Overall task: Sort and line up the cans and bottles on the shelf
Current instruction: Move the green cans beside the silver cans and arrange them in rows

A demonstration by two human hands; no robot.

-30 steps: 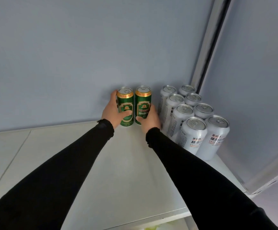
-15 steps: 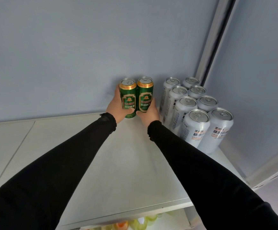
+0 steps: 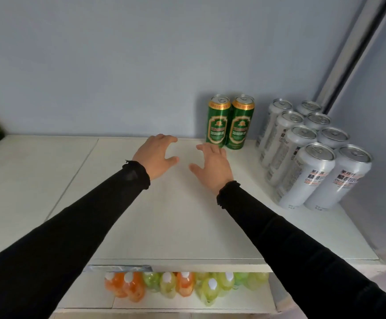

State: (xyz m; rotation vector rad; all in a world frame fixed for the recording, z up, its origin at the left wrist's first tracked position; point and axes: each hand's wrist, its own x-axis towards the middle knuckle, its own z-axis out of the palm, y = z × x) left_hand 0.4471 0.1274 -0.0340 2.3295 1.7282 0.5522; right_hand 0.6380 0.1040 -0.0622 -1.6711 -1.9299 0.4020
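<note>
Both black-sleeved arms reach forward over the white shelf (image 3: 187, 222), left hand (image 3: 156, 155) and right hand (image 3: 212, 165) side by side above it, palms down, fingers spread and slightly curled, holding nothing.

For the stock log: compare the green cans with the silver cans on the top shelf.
The green cans are two, side by side at the back wall; the silver cans are eight, in two rows running toward the front. Green cans have gold rims; silver cans have plain rims. All stand upright, unopened, untouched by either hand.

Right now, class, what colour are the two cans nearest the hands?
Green with gold rims, clearest in the head view.
</note>
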